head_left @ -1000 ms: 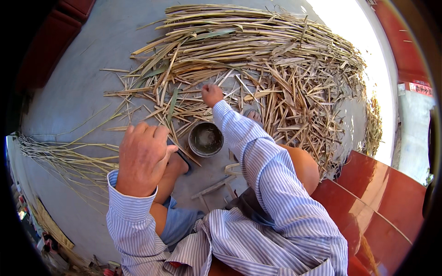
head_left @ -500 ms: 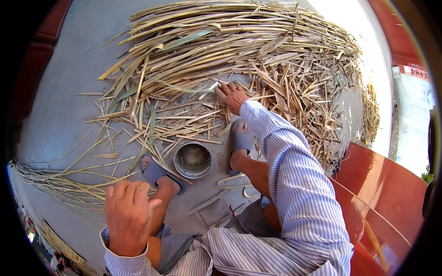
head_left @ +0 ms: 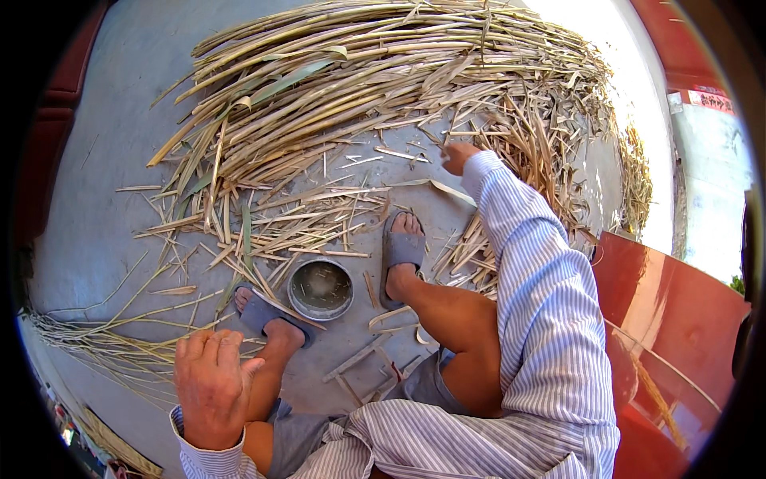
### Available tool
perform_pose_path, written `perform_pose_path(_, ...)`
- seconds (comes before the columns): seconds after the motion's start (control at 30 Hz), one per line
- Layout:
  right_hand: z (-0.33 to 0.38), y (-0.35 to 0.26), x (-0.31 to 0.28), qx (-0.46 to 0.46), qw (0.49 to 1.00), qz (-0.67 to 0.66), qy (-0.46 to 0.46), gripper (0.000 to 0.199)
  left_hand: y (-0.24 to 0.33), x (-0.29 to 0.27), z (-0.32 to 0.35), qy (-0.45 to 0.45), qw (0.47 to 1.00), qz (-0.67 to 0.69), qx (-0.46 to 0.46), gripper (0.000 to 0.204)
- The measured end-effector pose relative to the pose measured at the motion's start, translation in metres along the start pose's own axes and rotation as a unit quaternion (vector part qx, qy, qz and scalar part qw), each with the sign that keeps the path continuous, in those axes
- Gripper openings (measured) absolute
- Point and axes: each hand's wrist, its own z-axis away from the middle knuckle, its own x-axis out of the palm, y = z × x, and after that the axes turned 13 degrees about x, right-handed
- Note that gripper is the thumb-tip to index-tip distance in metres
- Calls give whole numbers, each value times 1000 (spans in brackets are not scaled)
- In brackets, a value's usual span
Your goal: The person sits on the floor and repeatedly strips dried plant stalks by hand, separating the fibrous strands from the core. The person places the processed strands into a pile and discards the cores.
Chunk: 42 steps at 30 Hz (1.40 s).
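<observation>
My left hand (head_left: 211, 387) is raised in front of my left leg, back upward, its fingers loosely bent and its thumb apart; nothing shows in it. Farther off, my right hand (head_left: 460, 157) is closed low over the floor, at the left edge of a heap of dry leaves and broken stalks (head_left: 538, 152). Its fingertips are hidden, so what it grips cannot be made out. A long dry leaf (head_left: 435, 186) curves across the floor just below it. Beyond lies a thick bundle of long dry reed stalks (head_left: 343, 80).
A metal bowl of cloudy water (head_left: 321, 289) stands between my sandalled feet. Short cut stalks (head_left: 319, 219) lie scattered beyond it. Thin branching stems (head_left: 104, 339) spread at the left. Red panels (head_left: 670, 319) stand at the right, and a small frame (head_left: 359, 359) lies near my legs.
My right hand has swept rightward across the floor, and loose leaves and bits have shifted with it, baring floor behind. The view has shifted a little. My left hand keeps nearly the same pose.
</observation>
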Motion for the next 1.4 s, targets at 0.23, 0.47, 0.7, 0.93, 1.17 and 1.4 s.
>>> perform_pose_path(0.23,-40,-140,-73,48,952,-188,236,50,-3,2,-6,-11,1000,9,-7,39)
perform_pose_path(0.47,-51,-144,-63,69,947,-50,310,33,-5,2,-7,-10,1000,11,-13,38)
perform_pose_path(0.7,-32,-132,-59,10,915,69,398,21,-4,1,-6,-3,1000,8,-4,39)
perform_pose_path(0.93,-85,-117,-67,79,908,-223,346,32,-3,3,-10,-13,1000,5,-7,40)
perform_pose_path(1.17,-136,-124,-77,84,455,-881,97,15,-14,7,-18,-40,999,13,-16,38)
perform_pose_path(1.4,-106,-105,-92,95,397,-913,16,9,-15,5,-20,-44,999,18,-13,38)
